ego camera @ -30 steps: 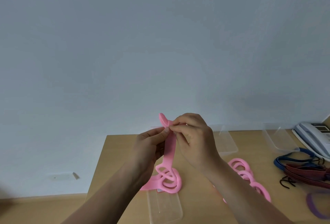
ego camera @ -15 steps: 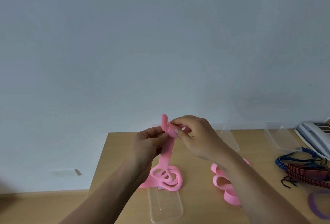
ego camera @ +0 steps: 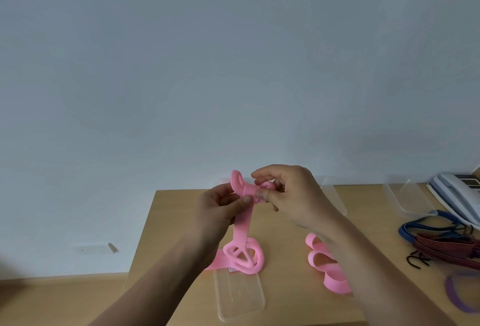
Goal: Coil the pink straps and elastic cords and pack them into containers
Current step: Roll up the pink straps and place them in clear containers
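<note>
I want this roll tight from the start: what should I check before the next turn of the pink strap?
1. Left hand pinches the flat pink strap below its top end: ok.
2. Right hand's grip on the small curl at the top: ok.
3. Curl tightness: cannot tell, fingers hide it.
4. Hanging length free of tangles: not ok, it ends in loose loops on the wooden table.
5. Clear plastic container close to the loops: ok.

Pink strap [ego camera: 242, 224] between both hands

Single head-worn wide view, forward and slightly down, table [ego camera: 171, 218] near, wall [ego camera: 233, 66] beyond.
</note>
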Demonstrator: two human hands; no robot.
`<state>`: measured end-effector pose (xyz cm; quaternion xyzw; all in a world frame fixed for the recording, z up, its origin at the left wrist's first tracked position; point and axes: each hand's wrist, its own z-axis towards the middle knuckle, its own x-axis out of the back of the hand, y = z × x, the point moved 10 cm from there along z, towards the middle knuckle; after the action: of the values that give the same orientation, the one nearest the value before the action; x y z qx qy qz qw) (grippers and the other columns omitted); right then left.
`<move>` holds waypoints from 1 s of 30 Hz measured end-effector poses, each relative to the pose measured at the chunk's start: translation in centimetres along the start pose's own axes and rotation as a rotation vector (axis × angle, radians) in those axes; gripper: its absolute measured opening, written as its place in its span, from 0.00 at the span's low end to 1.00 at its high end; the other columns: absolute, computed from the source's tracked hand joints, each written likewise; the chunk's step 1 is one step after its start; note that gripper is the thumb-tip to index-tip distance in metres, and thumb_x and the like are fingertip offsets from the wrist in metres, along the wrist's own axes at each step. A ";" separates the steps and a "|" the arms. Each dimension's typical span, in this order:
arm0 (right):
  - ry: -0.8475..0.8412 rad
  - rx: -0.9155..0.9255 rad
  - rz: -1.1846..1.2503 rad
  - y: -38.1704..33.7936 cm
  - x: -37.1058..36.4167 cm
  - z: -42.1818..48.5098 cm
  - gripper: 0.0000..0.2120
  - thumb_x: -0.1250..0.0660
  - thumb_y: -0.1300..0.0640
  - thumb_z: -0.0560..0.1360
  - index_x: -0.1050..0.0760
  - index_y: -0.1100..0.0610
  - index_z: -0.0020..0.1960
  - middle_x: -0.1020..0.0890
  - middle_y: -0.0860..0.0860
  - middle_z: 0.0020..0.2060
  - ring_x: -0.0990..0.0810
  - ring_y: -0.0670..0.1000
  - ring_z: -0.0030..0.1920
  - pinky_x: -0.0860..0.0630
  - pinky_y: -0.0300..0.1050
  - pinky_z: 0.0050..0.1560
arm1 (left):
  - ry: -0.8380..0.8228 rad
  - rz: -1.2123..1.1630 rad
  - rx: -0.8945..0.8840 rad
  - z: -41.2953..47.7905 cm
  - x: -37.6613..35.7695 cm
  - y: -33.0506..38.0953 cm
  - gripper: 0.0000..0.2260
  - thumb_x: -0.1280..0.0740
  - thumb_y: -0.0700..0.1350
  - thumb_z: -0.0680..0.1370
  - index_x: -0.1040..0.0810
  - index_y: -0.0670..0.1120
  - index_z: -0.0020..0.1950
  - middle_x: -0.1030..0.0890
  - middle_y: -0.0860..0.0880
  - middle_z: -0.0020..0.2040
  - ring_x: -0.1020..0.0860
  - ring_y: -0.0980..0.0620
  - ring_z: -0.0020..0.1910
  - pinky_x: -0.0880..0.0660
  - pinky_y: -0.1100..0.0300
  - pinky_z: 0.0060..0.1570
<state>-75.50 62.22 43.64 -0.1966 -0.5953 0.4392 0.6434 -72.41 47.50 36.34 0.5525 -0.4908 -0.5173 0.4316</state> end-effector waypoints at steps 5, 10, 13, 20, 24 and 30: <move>-0.105 0.031 -0.087 -0.2 0.1 0.0 0.12 0.24 0.62 0.72 0.16 0.51 0.53 0.24 0.29 0.25 0.24 0.35 0.28 0.32 0.25 0.32 | 0.015 0.004 0.006 -0.1 -0.2 0.1 0.08 0.27 0.38 0.77 0.12 0.50 0.50 0.14 0.36 0.51 0.18 0.45 0.48 0.24 0.44 0.55; -0.180 0.057 -0.131 -0.6 -0.1 0.1 0.12 0.23 0.59 0.72 0.16 0.51 0.54 0.26 0.27 0.24 0.25 0.35 0.29 0.33 0.23 0.34 | 0.029 0.002 0.025 -0.1 -0.3 -0.1 0.08 0.27 0.37 0.77 0.12 0.49 0.50 0.13 0.38 0.51 0.17 0.44 0.50 0.24 0.36 0.62; -0.210 0.068 -0.169 -0.7 -0.5 0.2 0.10 0.24 0.57 0.73 0.15 0.51 0.54 0.25 0.30 0.26 0.27 0.38 0.29 0.34 0.26 0.34 | 0.032 -0.003 0.012 -0.1 -0.4 0.1 0.09 0.27 0.36 0.78 0.11 0.49 0.49 0.12 0.41 0.50 0.15 0.47 0.49 0.22 0.42 0.59; -0.105 0.081 -0.090 -0.9 -0.7 0.2 0.05 0.27 0.50 0.75 0.15 0.50 0.41 0.19 0.44 0.31 0.27 0.43 0.31 0.31 0.33 0.34 | 0.036 0.013 0.007 0.2 -0.2 -0.1 0.09 0.27 0.35 0.77 0.13 0.48 0.52 0.12 0.42 0.49 0.15 0.45 0.50 0.21 0.48 0.55; 0.049 0.103 -0.094 -1.0 0.3 0.0 0.05 0.28 0.61 0.71 0.15 0.52 0.42 0.17 0.44 0.34 0.21 0.46 0.37 0.26 0.38 0.36 | 0.057 0.027 0.066 0.3 0.0 -0.6 0.03 0.24 0.46 0.76 0.12 0.48 0.47 0.12 0.41 0.46 0.15 0.39 0.49 0.20 0.41 0.58; 0.165 0.169 -0.070 -1.4 0.6 -0.5 0.04 0.27 0.59 0.72 0.18 0.54 0.38 0.19 0.49 0.31 0.23 0.52 0.35 0.25 0.50 0.38 | 0.059 0.045 0.064 0.4 -0.2 -0.5 0.07 0.27 0.47 0.79 0.11 0.46 0.43 0.13 0.40 0.42 0.15 0.48 0.40 0.17 0.55 0.43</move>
<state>-74.63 62.03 44.98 -0.1563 -0.5075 0.4475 0.7196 -72.75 47.78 35.81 0.5700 -0.5065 -0.4748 0.4396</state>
